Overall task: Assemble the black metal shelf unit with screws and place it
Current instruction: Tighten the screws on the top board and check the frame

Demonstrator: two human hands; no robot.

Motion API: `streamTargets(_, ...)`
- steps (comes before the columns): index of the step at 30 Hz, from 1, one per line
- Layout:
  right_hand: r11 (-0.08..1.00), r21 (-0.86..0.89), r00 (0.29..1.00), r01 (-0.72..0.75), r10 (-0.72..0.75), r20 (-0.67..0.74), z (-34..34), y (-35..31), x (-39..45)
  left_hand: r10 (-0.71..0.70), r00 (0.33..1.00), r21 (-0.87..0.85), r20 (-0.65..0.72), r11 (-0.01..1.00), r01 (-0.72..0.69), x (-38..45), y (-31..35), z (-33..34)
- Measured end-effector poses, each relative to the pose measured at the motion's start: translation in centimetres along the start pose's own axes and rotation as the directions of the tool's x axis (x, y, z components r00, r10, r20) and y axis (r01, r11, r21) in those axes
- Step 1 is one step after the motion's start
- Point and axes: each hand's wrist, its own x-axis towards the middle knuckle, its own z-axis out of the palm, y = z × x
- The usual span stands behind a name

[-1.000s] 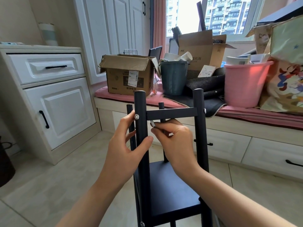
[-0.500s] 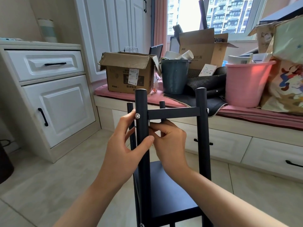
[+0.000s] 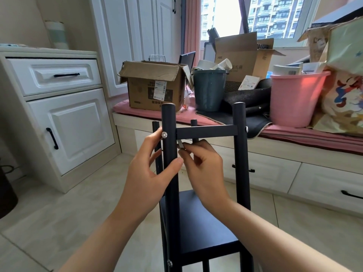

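The black shelf unit (image 3: 204,228) stands upright on the tiled floor (image 3: 59,222), right in front of the person. It has four round posts: two big ones close by and two thinner tops peeking out behind. One flat bar (image 3: 206,132) joins the two near posts. One flat black shelf board sits lower down.

The left hand (image 3: 149,173) wraps around the near left post (image 3: 170,154). Its thumb is in front and its fingers curl round the back, so its grip is tight on the post. One silver screw (image 3: 164,135) shows on that post, just above the fingers. One more silver screw (image 3: 246,128) shows on the near right post.

The right hand (image 3: 204,169) is between the two near posts, just under the bar. Its grip pinches one small silver tool (image 3: 181,144) between thumb and fingers.

Behind, on the pink window seat (image 3: 314,134), there are two brown boxes, one dark green bucket (image 3: 208,89) and one pink bucket (image 3: 294,99). One white cabinet (image 3: 59,114) stands at the left.
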Motion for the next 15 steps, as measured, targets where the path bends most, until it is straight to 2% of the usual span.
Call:
streamTargets(5, 0.999, 0.025, 0.999, -0.029, 0.027, 0.042, -1.8, -0.7, -0.3, -0.023, 1.0, 0.033, -0.003, 0.999, 0.023, -0.2, -0.1, -0.1)
streamTargets(15, 0.996, -0.089, 0.995, 0.019, -0.011, 0.096, -2.8, -1.2, 0.1, -0.021, 1.0, 0.057, -0.016, 0.998, 0.022, -0.3, -0.1, -0.1)
